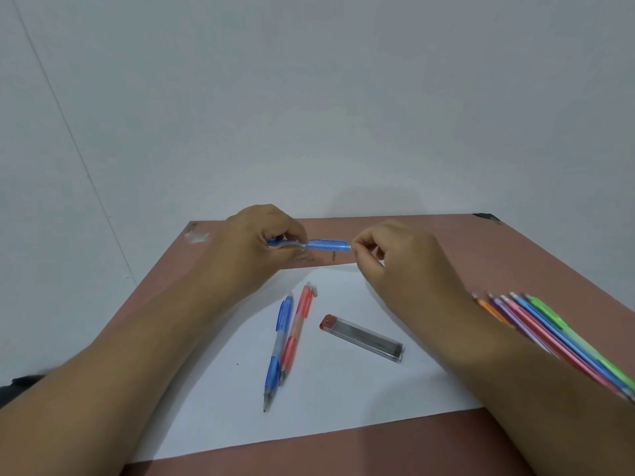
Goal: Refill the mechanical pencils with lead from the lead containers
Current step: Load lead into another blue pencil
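1. The left hand [256,247] is raised over the far part of the table [429,242], fingers curled round the tip half of a blue pencil [323,244], which lies level and points toward 9 o'clock.
2. The right hand [395,255] is at 3 o'clock of that pencil, thumb and forefinger pinched narrow at its cap end; whether they hold a lead or the cap itself is too small to tell.
3. The held pencil is above the far edge of a white sheet [343,400], not touching it.
4. On the sheet, toward 6 o'clock of the hands, a second blue pencil [276,348] lies with its tip toward 6 o'clock.
5. A red pencil [296,329] lies just beside it at its 3 o'clock, touching it along the lower half, tip also toward 6 o'clock.
6. A lead case [362,338], clear with a red cap, lies on the sheet at 3 o'clock of the red pencil, apart from it, its red end toward 10 o'clock and its other end toward 4 o'clock. Dark leads show inside.
7. At the table's 3 o'clock edge a row of coloured pencils [549,331] lies side by side: orange, purple, pink, blue, green. The right forearm partly covers them.
8. The table is reddish-brown; a pale wall [309,97] stands behind it at 12 o'clock.
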